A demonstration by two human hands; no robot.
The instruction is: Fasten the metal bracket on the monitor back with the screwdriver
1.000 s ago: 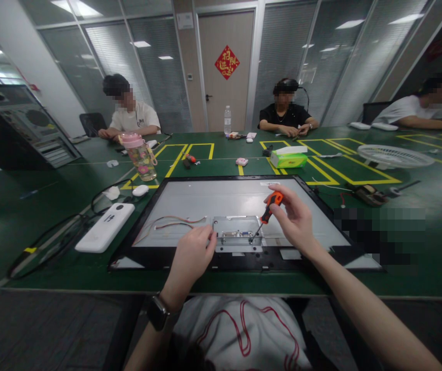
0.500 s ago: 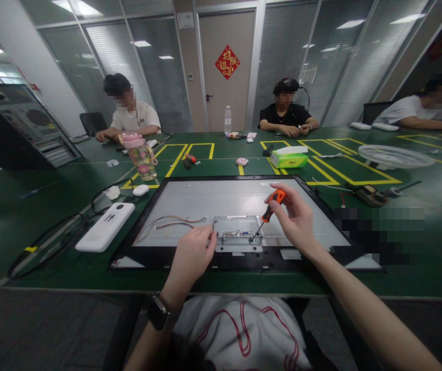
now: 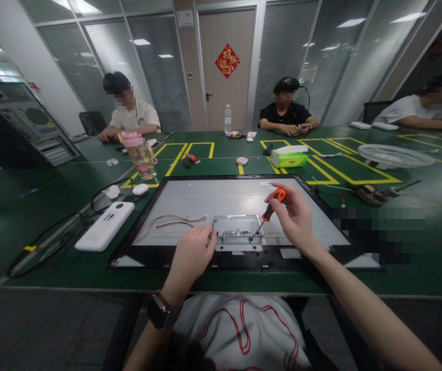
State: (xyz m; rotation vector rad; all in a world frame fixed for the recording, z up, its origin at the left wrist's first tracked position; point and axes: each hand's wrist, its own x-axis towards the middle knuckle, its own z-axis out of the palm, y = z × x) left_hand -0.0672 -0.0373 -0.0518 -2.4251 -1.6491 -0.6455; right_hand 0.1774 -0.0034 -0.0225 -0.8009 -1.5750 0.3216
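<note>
A flat display panel (image 3: 190,198) with a black frame lies face down or back up, I cannot tell which, on the table before me. On its near part sits a metal bracket (image 3: 234,222) holding a row of connector ports (image 3: 237,233). My left hand (image 3: 196,247) is closed with thumb and fingers at the bracket's left edge. In my right hand (image 3: 295,214) is an orange and black screwdriver (image 3: 272,205), tilted, its tip down at the right end of the ports. Thin wires (image 3: 178,220) rest on the panel left of the bracket.
Left of the panel lie a white power bank (image 3: 105,226) and a black cable loop (image 3: 47,247). Farther back stand a pink-lidded bottle (image 3: 139,157) and a green tissue pack (image 3: 289,158). A white racket-shaped object (image 3: 394,155) lies right. Several people sit across the table.
Both hands and the screwdriver stay almost in place; my right-hand fingers shift very slightly on the handle. The bracket and panel have not moved.
</note>
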